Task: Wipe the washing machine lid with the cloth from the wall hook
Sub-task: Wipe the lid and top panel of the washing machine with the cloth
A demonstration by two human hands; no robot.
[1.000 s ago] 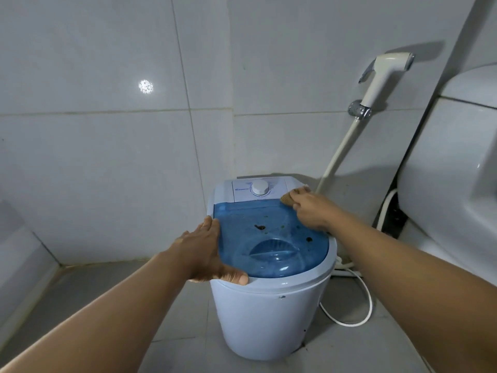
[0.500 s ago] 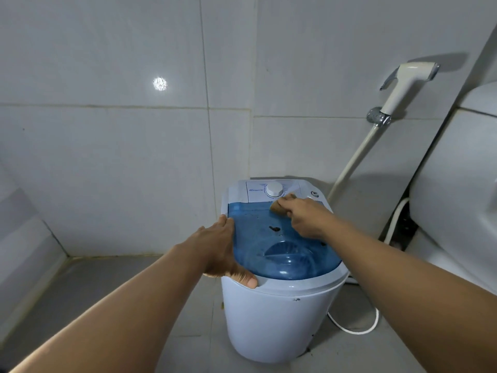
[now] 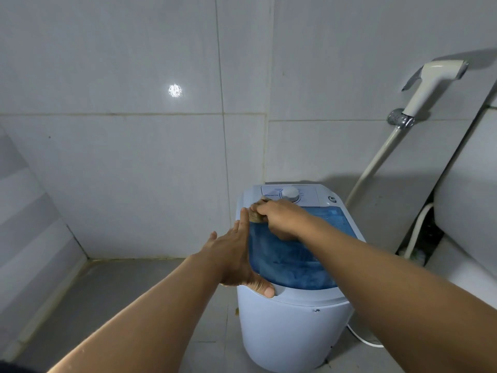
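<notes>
- Head view, cloth (image 3: pixel 256 216): small tan wad at the far-left corner of the blue translucent lid (image 3: pixel 293 259), just below the white control panel (image 3: pixel 289 195); mostly hidden beneath the fingers that clasp it.
- Right hand (image 3: pixel 279 220): closed around the cloth, knuckles up, pressing it onto the lid; forearm crosses the lid diagonally from the lower right.
- Left hand (image 3: pixel 232 255): flat, fingers extended and together, laid along the left edge of the washing machine (image 3: pixel 290 335); thumb hooked over the front rim; holds nothing. Its fingertips lie just beside the cloth.
- Surroundings: tiled wall (image 3: pixel 134 157); bidet sprayer (image 3: pixel 430 82) mounted at right.
</notes>
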